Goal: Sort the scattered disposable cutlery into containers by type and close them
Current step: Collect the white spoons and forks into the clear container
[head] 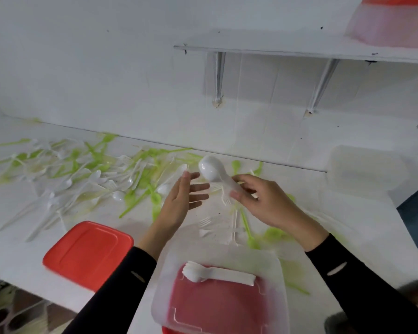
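Note:
My right hand (258,201) grips a bundle of white plastic spoons (215,173) by the handles, bowls pointing up and left above the counter. My left hand (184,198) is open just left of the bundle, fingers straight, not touching it. Below my hands stands a clear container (270,268) on a red lid, with a few white forks (215,273) lying inside. White and green cutlery (82,174) lies scattered over the white counter to the left. A few white forks (210,227) and green pieces (251,235) lie between my hands and the container.
A red lid (87,251) lies flat left of the container. A second clear container (364,172) stands at the back right against the wall. A wall shelf (287,44) above carries an upturned clear container with a red lid (393,22). The counter's front edge runs lower left.

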`<state>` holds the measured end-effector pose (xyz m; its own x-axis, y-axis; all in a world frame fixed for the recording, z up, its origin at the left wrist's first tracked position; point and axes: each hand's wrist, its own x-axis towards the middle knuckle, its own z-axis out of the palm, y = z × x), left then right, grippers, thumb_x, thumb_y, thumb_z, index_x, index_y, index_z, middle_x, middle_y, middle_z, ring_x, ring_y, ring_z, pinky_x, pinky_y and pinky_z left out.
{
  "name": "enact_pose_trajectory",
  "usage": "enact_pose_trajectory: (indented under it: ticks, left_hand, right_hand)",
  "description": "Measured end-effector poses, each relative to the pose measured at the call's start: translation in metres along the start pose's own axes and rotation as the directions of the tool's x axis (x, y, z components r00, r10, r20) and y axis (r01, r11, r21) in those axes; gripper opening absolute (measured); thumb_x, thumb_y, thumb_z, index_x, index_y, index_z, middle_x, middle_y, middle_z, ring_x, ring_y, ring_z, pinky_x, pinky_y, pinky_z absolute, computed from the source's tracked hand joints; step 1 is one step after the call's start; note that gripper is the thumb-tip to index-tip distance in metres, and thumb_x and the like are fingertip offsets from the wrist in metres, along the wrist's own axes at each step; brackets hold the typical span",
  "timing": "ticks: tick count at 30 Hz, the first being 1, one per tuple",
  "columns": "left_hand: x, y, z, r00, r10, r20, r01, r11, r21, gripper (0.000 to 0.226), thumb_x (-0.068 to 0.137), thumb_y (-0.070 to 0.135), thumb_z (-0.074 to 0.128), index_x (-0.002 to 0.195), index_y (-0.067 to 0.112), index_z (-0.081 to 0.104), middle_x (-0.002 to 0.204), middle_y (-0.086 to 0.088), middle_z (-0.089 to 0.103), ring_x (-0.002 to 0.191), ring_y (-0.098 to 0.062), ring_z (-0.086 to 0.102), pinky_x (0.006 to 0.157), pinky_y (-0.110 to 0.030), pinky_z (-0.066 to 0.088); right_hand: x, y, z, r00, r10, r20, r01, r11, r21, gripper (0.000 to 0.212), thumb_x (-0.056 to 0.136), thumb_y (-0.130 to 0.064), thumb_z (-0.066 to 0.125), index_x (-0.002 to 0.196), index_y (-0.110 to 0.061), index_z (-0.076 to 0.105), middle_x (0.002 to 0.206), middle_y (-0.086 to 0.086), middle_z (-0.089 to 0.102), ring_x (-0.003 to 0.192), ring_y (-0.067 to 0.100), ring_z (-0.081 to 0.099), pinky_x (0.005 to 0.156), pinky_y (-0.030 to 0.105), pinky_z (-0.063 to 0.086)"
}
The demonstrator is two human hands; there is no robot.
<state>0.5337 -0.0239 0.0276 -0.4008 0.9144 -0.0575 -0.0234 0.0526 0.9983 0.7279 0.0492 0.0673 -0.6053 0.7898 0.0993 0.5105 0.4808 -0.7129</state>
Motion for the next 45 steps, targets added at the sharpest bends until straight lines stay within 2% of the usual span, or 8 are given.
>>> enact_pose_trajectory:
  ticks: [5, 8, 11, 17, 30, 37, 41, 45]
  left_hand:
    - [-0.035, -0.038, -0.020, 0.993, -0.101, 0.062, 0.076, 0.947, 0.313, 0.012, 0.093, 0.016, 0.061, 0.091, 0.028, 0.063, 0.093, 0.004, 0.071, 0.088, -0.014, 0.068, 0.082, -0.032, 0.053]
    - [-0.044, -0.059, -0.025, 0.999, -0.037, 0.034, 0.022, 0.931, 0.364, 0.020, 0.095, 0.012, 0.060, 0.084, 0.026, 0.069, 0.083, 0.008, 0.073, 0.079, -0.005, 0.066, 0.078, -0.029, 0.048]
    - [-0.043, -0.067, -0.026, 0.999, 0.000, -0.040, 0.019, 0.883, 0.470, 0.014, 0.095, 0.018, 0.060, 0.087, 0.016, 0.071, 0.088, 0.001, 0.073, 0.073, -0.004, 0.060, 0.071, -0.021, 0.045]
    - [-0.046, -0.067, -0.024, 0.996, 0.020, -0.081, 0.022, 0.871, 0.490, 0.017, 0.094, 0.020, 0.061, 0.090, 0.006, 0.071, 0.087, -0.001, 0.072, 0.059, 0.005, 0.055, 0.061, -0.010, 0.042]
    - [-0.051, -0.062, -0.021, 0.992, -0.026, -0.126, 0.080, 0.888, 0.453, 0.018, 0.094, 0.022, 0.059, 0.091, 0.010, 0.072, 0.094, -0.005, 0.073, 0.070, -0.006, 0.058, 0.076, -0.037, 0.054]
    - [-0.050, -0.066, -0.023, 0.986, -0.159, -0.058, 0.168, 0.950, 0.264, 0.021, 0.099, 0.025, 0.054, 0.096, 0.016, 0.072, 0.093, 0.007, 0.075, 0.087, -0.011, 0.063, 0.069, -0.020, 0.052]
    - [-0.047, -0.066, -0.032, 0.942, -0.324, 0.086, 0.323, 0.946, 0.030, 0.035, 0.102, 0.037, 0.045, 0.105, 0.015, 0.073, 0.103, 0.003, 0.075, 0.096, -0.011, 0.067, 0.089, -0.030, 0.052]
    - [-0.025, -0.063, -0.049, 0.924, -0.362, 0.125, 0.370, 0.928, -0.047, 0.036, 0.104, 0.036, 0.041, 0.107, 0.014, 0.070, 0.107, -0.002, 0.074, 0.101, -0.020, 0.067, 0.096, -0.035, 0.046]
  right_hand:
    - [-0.045, -0.017, -0.002, 0.919, -0.035, 0.393, -0.045, 0.980, 0.192, 0.026, 0.086, -0.027, 0.075, 0.111, -0.031, 0.067, 0.097, -0.009, 0.074, 0.089, 0.004, 0.069, 0.082, 0.023, 0.053]
    - [-0.074, -0.015, 0.023, 0.852, -0.017, 0.523, 0.037, 0.999, -0.028, 0.034, 0.083, -0.030, 0.074, 0.116, -0.028, 0.068, 0.103, -0.016, 0.071, 0.094, 0.000, 0.066, 0.086, 0.018, 0.051]
    - [-0.088, -0.002, 0.060, 0.810, -0.038, 0.585, 0.235, 0.935, -0.265, 0.034, 0.080, -0.029, 0.070, 0.113, -0.019, 0.069, 0.104, -0.014, 0.062, 0.098, 0.016, 0.062, 0.085, 0.031, 0.050]
    - [-0.094, 0.015, 0.108, 0.842, -0.023, 0.539, 0.345, 0.791, -0.505, 0.037, 0.088, -0.033, 0.061, 0.121, -0.016, 0.061, 0.122, 0.006, 0.054, 0.111, 0.030, 0.056, 0.084, 0.038, 0.047]
    - [-0.089, 0.020, 0.113, 0.878, 0.119, 0.464, 0.274, 0.669, -0.691, 0.031, 0.097, -0.026, 0.048, 0.120, -0.010, 0.062, 0.121, 0.012, 0.063, 0.112, 0.032, 0.061, 0.082, 0.032, 0.044]
    - [-0.092, 0.018, 0.103, 0.900, 0.060, 0.431, 0.209, 0.810, -0.548, 0.029, 0.089, -0.050, 0.055, 0.093, -0.022, 0.063, 0.100, 0.004, 0.067, 0.096, 0.027, 0.063, 0.070, 0.030, 0.037]
    - [-0.081, 0.003, 0.087, 0.944, 0.005, 0.331, 0.106, 0.943, -0.316, 0.035, 0.084, -0.049, 0.061, 0.066, -0.023, 0.047, 0.065, -0.005, 0.054, 0.065, 0.012, 0.050, 0.064, 0.030, 0.040]
    - [-0.035, -0.014, 0.075, 0.989, -0.079, 0.128, 0.084, 0.996, -0.035, 0.038, 0.088, -0.036, 0.063, 0.061, -0.016, 0.044, 0.058, 0.000, 0.049, 0.053, 0.007, 0.039, 0.056, 0.032, 0.040]
